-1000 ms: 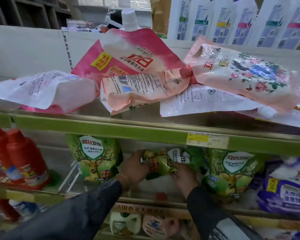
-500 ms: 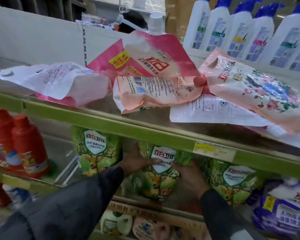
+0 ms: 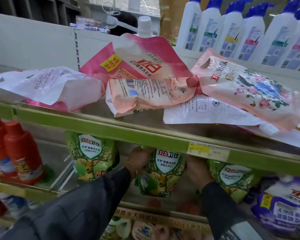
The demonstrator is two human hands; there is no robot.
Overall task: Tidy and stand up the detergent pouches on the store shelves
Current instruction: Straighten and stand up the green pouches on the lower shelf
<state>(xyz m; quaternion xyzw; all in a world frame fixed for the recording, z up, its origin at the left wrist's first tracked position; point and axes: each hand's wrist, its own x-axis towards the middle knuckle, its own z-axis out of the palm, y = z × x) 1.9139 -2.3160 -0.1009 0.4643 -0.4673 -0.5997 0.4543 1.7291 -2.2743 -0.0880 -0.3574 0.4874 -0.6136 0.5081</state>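
Observation:
On the middle shelf a green deer-print detergent pouch (image 3: pixel 163 172) stands upright between my hands. My left hand (image 3: pixel 139 159) grips its upper left edge and my right hand (image 3: pixel 197 170) holds its right side. Two more green pouches stand beside it, one on the left (image 3: pixel 92 156) and one on the right (image 3: pixel 232 177). On the top shelf several pink and white pouches lie flat or slumped: a white one (image 3: pixel 45 84), a spouted pink one (image 3: pixel 142 61), a peach one (image 3: pixel 145 96) and a floral one (image 3: pixel 249 89).
The green shelf rail (image 3: pixel 111 125) with a yellow price tag (image 3: pixel 208 151) crosses above my hands. Red bottles (image 3: pixel 19 153) stand at the left, a purple pouch (image 3: pixel 284 208) at the lower right, and white blue-capped bottles (image 3: pixel 249 32) behind the top shelf.
The green pouch lay on its side a second ago. Both hands have turned it upright and now steady it standing. The camera has moved closer and slightly lower.

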